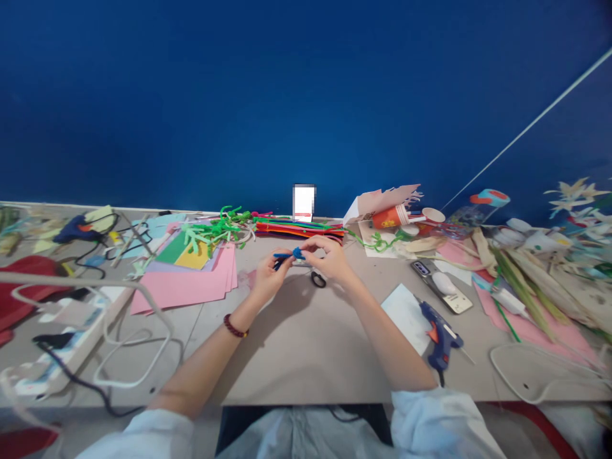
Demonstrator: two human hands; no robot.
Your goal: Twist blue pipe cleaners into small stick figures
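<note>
Left hand and right hand close in a fingertip pinch on a blue pipe cleaner, held up over the tabletop, seemingly to keep it clear of the black-handled scissors just below, with a hot glue gun off to the right.

No words, numbers or brands could be read anywhere on the table, since the print on the orange-red paper cup at the far right was too small to make out and the upright white panel at the far middle was blurred.
</note>
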